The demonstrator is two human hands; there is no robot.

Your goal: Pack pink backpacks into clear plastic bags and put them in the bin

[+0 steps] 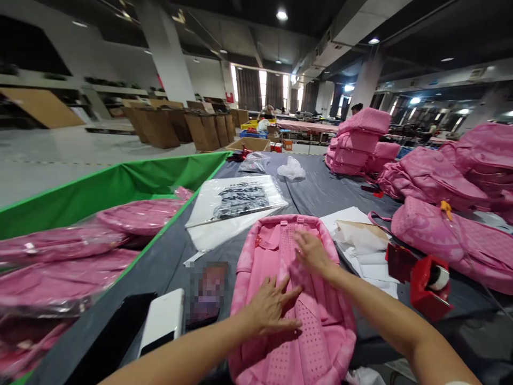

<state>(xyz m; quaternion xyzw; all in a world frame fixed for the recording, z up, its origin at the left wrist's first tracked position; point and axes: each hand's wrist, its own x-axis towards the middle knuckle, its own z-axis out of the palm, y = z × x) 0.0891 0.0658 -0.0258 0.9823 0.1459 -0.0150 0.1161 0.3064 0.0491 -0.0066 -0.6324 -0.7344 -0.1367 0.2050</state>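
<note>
A pink backpack [280,342] lies on the dark table right in front of me, its padded, perforated back panel facing up. My left hand [274,307] rests flat on the lower middle of that panel with the fingers spread. Higher up, near the top of the panel, my right hand [312,254] presses on the pink fabric, fingers stretched out. Neither hand grips anything. Behind the backpack is a stack of clear plastic bags [240,200] with black print. White and brown papers [363,240] lie just to its right.
A red tape dispenser [430,289] and more pink backpacks [436,179] occupy the right side. On the left, a green-lined bin [132,179] holds plastic-wrapped pink backpacks [80,240]. A white box-like object [162,315] sits near the table's left edge. Cardboard boxes [156,125] stand farther back.
</note>
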